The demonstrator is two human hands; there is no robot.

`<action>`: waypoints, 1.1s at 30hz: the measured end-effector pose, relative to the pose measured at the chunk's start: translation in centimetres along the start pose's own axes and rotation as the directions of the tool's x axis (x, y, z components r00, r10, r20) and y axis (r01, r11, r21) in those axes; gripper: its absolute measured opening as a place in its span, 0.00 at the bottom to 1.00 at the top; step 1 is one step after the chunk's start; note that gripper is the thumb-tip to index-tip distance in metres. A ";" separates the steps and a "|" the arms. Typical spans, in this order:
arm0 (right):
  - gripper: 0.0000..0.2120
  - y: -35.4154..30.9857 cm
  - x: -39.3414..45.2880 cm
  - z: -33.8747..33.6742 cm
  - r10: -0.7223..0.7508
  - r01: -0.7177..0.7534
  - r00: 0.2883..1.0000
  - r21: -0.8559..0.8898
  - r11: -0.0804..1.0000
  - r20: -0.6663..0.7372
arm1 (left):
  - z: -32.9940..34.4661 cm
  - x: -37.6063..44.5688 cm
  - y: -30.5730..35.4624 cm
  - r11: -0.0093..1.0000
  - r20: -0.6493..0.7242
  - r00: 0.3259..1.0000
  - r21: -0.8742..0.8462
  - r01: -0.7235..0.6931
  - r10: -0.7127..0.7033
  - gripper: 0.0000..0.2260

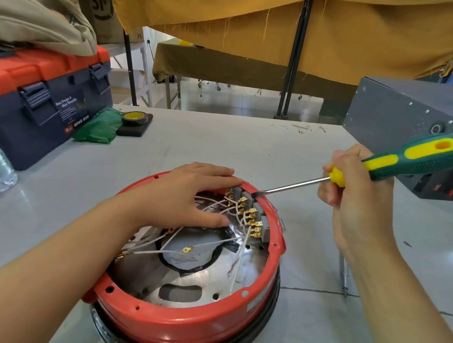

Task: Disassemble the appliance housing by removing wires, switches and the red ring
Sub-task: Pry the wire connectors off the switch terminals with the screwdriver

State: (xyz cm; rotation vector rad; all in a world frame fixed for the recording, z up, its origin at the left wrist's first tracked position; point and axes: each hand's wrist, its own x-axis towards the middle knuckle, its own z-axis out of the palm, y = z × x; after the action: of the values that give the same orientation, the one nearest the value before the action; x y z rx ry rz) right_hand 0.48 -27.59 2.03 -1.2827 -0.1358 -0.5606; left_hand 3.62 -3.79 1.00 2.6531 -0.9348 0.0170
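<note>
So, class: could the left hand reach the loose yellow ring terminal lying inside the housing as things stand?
Probably yes. The left hand rests on the wires just above the ring terminal, which lies exposed on the metal plate with nothing covering it.

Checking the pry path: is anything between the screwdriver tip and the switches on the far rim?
Nothing visible. The screwdriver in the right hand already has its tip at the switches; the left hand rests beside them, on the red ring and wires.
</note>
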 end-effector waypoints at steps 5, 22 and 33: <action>0.15 -0.3 -0.3 0.4 -0.045 0.047 0.998 -0.053 0.997 0.047 | 0.0 0.0 0.0 1.000 -0.001 1.000 0.000 0.002 -0.002 0.30; 0.15 0.1 -0.3 0.5 -0.018 0.020 0.998 -0.030 0.999 0.053 | -0.1 0.1 0.1 1.000 0.010 1.000 0.010 0.004 -0.004 0.30; 0.11 1.7 -0.8 1.2 0.074 -0.067 0.991 -0.060 0.996 0.109 | -0.1 0.1 0.2 1.000 -0.002 1.000 0.009 -0.005 0.005 0.30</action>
State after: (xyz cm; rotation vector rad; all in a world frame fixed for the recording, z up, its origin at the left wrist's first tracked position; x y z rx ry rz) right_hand 0.84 -25.95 0.62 -1.3686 -0.1676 -0.4351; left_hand 3.57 -4.00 1.15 2.6583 -0.9429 0.0242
